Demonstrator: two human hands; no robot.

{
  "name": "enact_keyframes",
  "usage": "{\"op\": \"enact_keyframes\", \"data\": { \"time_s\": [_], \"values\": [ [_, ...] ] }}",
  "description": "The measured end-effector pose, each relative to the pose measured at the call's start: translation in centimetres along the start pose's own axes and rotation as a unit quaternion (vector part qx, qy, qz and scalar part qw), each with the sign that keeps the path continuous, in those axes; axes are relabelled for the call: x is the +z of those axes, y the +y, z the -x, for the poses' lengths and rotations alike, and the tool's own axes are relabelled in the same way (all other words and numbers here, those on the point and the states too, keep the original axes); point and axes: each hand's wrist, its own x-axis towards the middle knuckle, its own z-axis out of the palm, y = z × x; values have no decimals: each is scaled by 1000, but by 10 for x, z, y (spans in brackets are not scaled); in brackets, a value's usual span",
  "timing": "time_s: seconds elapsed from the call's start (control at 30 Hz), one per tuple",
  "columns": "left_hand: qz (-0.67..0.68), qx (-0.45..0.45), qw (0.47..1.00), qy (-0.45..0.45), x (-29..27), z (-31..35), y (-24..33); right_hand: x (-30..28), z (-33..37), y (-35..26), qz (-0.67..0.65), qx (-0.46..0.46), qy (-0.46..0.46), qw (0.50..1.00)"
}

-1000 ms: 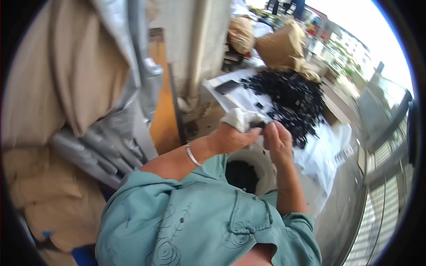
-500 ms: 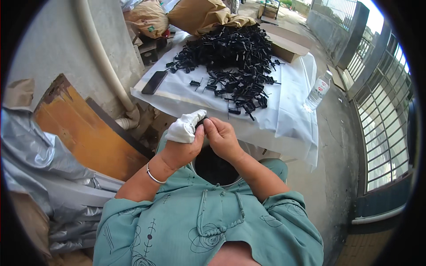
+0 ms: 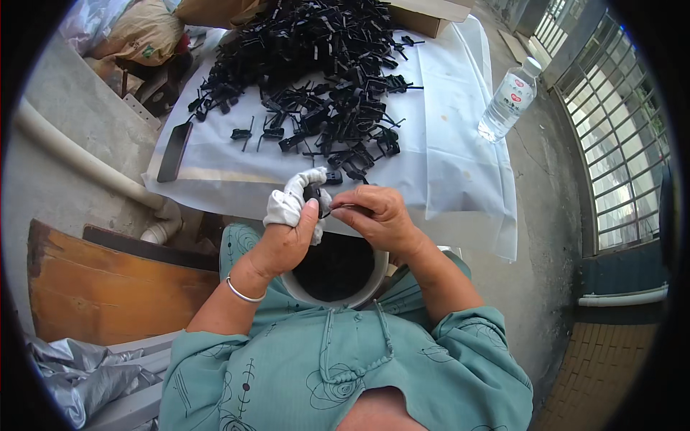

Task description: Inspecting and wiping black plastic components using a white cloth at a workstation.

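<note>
Left hand [image 3: 286, 228], half in white glove [image 3: 282, 208], has fingers curled round black part [image 3: 312, 192] near mid-frame. Right hand's [image 3: 377, 219] fingers pinched narrow beside it, can't tell on what. Small gap's opened between hands since half-second back, so left probably carries part alone.

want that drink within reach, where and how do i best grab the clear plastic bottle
Probably around the middle of the clear plastic bottle, with the right hand coming from the near side. It seems to stand upright near the right edge of the white sheet, its rounded body exposed, and no black parts lie between it and that hand.
</note>
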Motion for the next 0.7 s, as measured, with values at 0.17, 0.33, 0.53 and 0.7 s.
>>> {"op": "enact_keyframes", "data": {
  "time_s": [0.17,0.33,0.53,0.7],
  "values": [
    [26,-26,996,-84,4,-3,4,2,-3,-11,-139,239,-8,961],
    [52,-53,996,-52,5,-5,0,1,1,-12,-67,181,-14,981],
    [-145,54,988,-18,11,-2,-11,3,4,-9,-12,164,-78,983],
    [-274,63,959,-48,9,6,-5,4,12,4,-74,204,-101,971]
  ]
}}
